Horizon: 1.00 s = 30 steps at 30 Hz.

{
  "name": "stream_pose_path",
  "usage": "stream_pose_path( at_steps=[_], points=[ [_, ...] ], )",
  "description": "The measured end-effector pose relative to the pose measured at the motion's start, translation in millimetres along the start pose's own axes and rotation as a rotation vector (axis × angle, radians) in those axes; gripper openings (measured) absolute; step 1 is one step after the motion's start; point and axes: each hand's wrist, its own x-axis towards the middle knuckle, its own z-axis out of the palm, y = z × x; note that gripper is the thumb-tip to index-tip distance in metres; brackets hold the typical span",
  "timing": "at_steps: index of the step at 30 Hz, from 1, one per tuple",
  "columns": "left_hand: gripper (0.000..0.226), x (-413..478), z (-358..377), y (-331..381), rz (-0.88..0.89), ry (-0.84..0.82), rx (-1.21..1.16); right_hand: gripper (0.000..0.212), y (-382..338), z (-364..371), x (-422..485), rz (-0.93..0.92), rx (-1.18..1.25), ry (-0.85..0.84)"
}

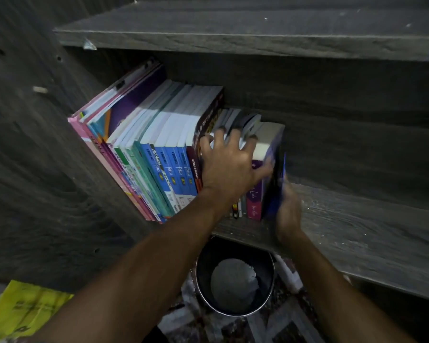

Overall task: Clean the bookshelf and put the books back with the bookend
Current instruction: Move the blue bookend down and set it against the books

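**A:** In the head view, where do the books stand?

**B:** The row of books stands on the shelf board, packed against the left wall and leaning left. The tall workbooks are on the left. The shorter books and a thick purple book close the right end.

**A:** And the hands?

**B:** The left hand lies splayed over the tops of the shorter ones. Its fingers are apart with the tips hooked over the upper edges, and the thumb reaches to the purple book. It presses rather than clamps. The right hand is smeared by motion, just beside the blue bookend, which stands upright against the last book. I cannot tell whether its fingers close round the bookend.

**A:** How do you think they handle?

**B:** The paperbacks look limp one by one, with glossy covers that probably slide, but squeezed into a block they should be stiff and fairly heavy. Pressing on the tops or squeezing the spines looks best. The bookend looks like thin, rigid sheet and is probably light, so it may skid on the dusty board. I'd take it low by the upright plate and push it flush.

**A:** Anything else?

**B:** There is a dark bin below the shelf and a yellow bag at lower left.
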Motion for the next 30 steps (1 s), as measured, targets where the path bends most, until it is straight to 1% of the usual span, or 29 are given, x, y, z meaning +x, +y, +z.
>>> stream_pose_path(
  at_steps=[3, 5, 6, 8, 9, 10, 11, 13, 14, 16, 18, 20, 23, 26, 28, 30],
  points=[
    [0.057, 0.9, 4.0, 0.4, -0.002, 0.062, -0.004, 0.052, -2.5, 15.2, -10.2, -0.062, 0.013, 0.033],
    [0.058, -1.6, 3.1, 2.4, -0.003, 0.046, -0.015, 0.052, -0.4, 18.1, -12.7, -0.092, -0.009, 0.040],
    [0.060, -2.5, 1.8, 3.3, -0.010, 0.019, -0.021, 0.055, 0.2, 18.1, -12.4, -0.102, -0.012, 0.043],
    [0.062, -5.1, -3.7, 3.9, -0.026, -0.028, -0.065, 0.070, 0.6, 18.3, -11.5, -0.086, -0.007, 0.049],
    [0.061, -8.2, -6.3, 3.3, -0.022, -0.024, -0.116, 0.075, 1.0, 18.1, -10.1, -0.090, 0.001, 0.052],
    [0.059, -13.3, -9.2, 1.8, -0.010, -0.004, -0.205, 0.077, -1.8, 18.6, -11.3, -0.077, 0.017, 0.063],
    [0.053, -21.5, -13.8, 0.2, 0.008, 0.033, -0.323, 0.074, -0.8, 18.0, -8.6, -0.073, 0.018, 0.064],
    [0.036, -50.5, -27.6, -2.8, 0.017, 0.127, -0.570, 0.067, 0.5, 16.8, -6.0, -0.060, -0.001, 0.013],
    [0.027, -68.8, -35.0, -6.0, -0.015, 0.144, -0.665, 0.067, 1.1, 17.1, -4.2, -0.051, -0.027, -0.013],
    [0.017, -106.4, -44.3, -21.5, -0.152, 0.104, -0.775, 0.069, 4.3, 15.1, -2.0, -0.024, -0.050, -0.041],
    [0.015, -134.0, -43.9, -48.8, -0.338, 0.025, -0.759, 0.062, -0.8, 17.3, -6.9, -0.011, -0.054, -0.015],
    [0.014, -149.5, -36.2, -80.4, -0.521, -0.021, -0.726, 0.062, -5.9, 19.3, -15.8, -0.031, -0.031, -0.001],
    [0.029, -150.8, -21.7, -118.5, -0.704, -0.065, -0.689, 0.057, -2.4, 21.2, -25.6, -0.063, -0.005, 0.015],
    [0.039, -138.9, -9.9, -132.1, -0.736, -0.142, -0.678, 0.054, 4.1, 23.7, -31.9, -0.045, 0.018, 0.039],
    [0.040, -132.8, -4.5, -131.5, -0.714, -0.142, -0.628, 0.052, 6.0, 24.3, -30.2, -0.039, 0.041, 0.069],
    [0.039, -129.3, -6.2, -128.6, -0.692, -0.133, -0.575, 0.053, 1.3, 27.4, -25.4, -0.015, 0.075, 0.049]
  ],
)
